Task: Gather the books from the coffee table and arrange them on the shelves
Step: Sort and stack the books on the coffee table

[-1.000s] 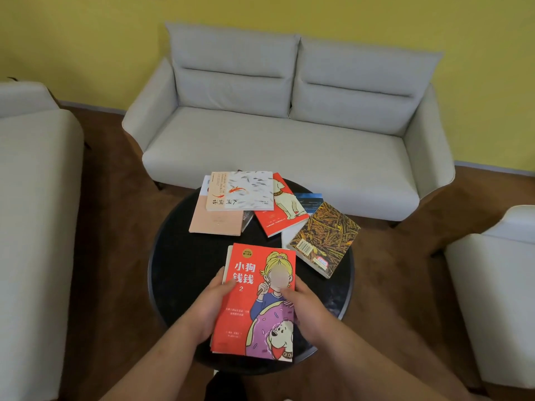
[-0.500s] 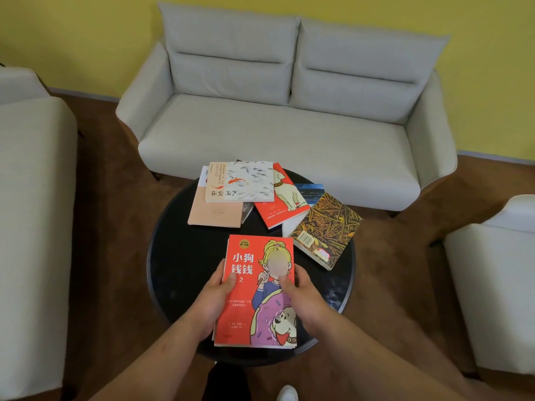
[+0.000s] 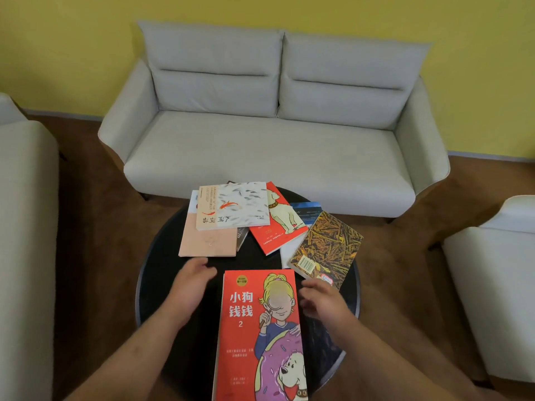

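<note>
A red book with a cartoon girl and dog (image 3: 254, 334) lies on the near side of the round black coffee table (image 3: 156, 253). My left hand (image 3: 189, 287) hovers just left of it, fingers relaxed, holding nothing. On the book's right, my right hand (image 3: 322, 299) is loosely curled and also holds nothing. Farther back lie a white fish-pattern book (image 3: 233, 205) on a pink book (image 3: 207, 241), a red dog book (image 3: 276, 224), a brown-yellow patterned book (image 3: 327, 250) and a blue book (image 3: 307, 211) partly hidden beneath.
A grey two-seat sofa (image 3: 275, 134) stands behind the table against a yellow wall. A pale armchair (image 3: 498, 279) is on the right and another pale seat (image 3: 26, 227) on the left. Brown floor surrounds the table.
Both hands have let go of the red cartoon book and moved outward from its edges. The book now lies nearer to me on the table.
</note>
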